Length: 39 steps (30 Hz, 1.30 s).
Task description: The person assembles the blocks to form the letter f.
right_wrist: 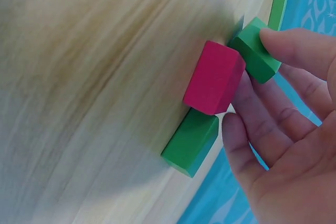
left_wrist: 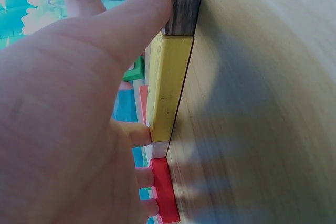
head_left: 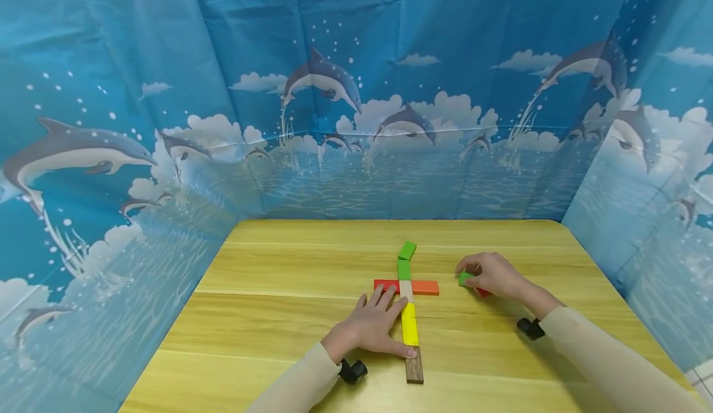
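Flat coloured blocks lie in a cross shape on the table. My left hand (head_left: 370, 326) is spread along it, fingers straight. Its thumb touches the dark brown block (left_wrist: 184, 3); other fingertips touch the red block (left_wrist: 165, 192) and the near end of the white block (head_left: 406, 291), beside the yellow block (left_wrist: 170, 87). To the right, my right hand (head_left: 496, 277) pinches a green block (right_wrist: 254, 51) between thumb and fingers. Close to those fingers sit a pinkish-red block (right_wrist: 212, 77) and a second green block (right_wrist: 191, 142), which the hand hides in the head view.
An orange block (head_left: 426, 288) forms the cross's right arm. Two green blocks (head_left: 403, 270) continue its top, the far one (head_left: 408, 251) angled right. A dolphin-print curtain (head_left: 390, 171) stands behind the wooden table (head_left: 267, 314) and along its sides.
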Each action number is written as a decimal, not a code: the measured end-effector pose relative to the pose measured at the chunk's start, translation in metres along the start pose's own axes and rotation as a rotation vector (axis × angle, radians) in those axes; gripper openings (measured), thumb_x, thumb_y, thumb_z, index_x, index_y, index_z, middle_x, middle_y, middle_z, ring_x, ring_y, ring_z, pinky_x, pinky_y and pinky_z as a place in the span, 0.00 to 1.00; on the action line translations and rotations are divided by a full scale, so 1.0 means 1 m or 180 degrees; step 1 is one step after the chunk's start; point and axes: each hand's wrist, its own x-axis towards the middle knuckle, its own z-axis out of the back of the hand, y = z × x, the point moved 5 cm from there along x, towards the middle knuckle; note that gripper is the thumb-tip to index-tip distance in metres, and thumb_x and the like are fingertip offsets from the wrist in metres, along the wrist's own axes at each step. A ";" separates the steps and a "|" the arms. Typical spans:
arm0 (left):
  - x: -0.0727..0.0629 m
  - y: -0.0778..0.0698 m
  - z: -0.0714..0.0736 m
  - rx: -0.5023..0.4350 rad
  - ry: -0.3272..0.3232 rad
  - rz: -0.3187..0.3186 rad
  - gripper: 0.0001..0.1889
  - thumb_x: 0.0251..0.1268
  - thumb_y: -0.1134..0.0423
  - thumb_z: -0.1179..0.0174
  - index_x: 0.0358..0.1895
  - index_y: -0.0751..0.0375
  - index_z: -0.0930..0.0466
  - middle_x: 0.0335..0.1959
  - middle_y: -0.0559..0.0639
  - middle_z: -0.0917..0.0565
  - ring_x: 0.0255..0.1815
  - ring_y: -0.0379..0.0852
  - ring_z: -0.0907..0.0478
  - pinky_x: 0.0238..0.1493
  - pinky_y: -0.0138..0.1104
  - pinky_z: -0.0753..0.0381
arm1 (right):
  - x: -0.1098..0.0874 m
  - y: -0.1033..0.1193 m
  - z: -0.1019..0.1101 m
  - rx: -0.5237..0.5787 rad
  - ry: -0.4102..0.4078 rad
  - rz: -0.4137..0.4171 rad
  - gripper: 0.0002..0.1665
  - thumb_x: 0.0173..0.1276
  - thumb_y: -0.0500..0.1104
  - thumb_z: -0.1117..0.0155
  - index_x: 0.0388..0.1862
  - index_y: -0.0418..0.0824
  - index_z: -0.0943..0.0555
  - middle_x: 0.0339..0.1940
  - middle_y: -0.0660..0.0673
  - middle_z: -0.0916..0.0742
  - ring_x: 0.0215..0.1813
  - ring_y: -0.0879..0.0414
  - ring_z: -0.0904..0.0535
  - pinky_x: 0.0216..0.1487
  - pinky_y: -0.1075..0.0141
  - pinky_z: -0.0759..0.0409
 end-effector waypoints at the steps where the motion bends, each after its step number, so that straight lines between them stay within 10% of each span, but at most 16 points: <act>1: 0.000 0.000 0.000 -0.0002 0.0001 0.0002 0.57 0.53 0.18 0.47 0.83 0.42 0.55 0.83 0.53 0.59 0.82 0.57 0.65 0.74 0.60 0.53 | 0.000 0.001 0.001 0.0029 0.0007 -0.0008 0.12 0.66 0.38 0.28 0.48 0.45 0.13 0.37 0.51 0.12 0.38 0.57 0.17 0.38 0.60 0.18; 39: -0.002 0.000 0.001 0.0002 -0.0003 -0.0007 0.57 0.54 0.19 0.46 0.83 0.43 0.54 0.83 0.54 0.58 0.82 0.58 0.64 0.74 0.62 0.53 | 0.033 -0.003 0.010 0.0159 -0.0450 -0.0080 0.16 0.70 0.38 0.31 0.55 0.38 0.17 0.44 0.43 0.14 0.47 0.46 0.17 0.41 0.55 0.17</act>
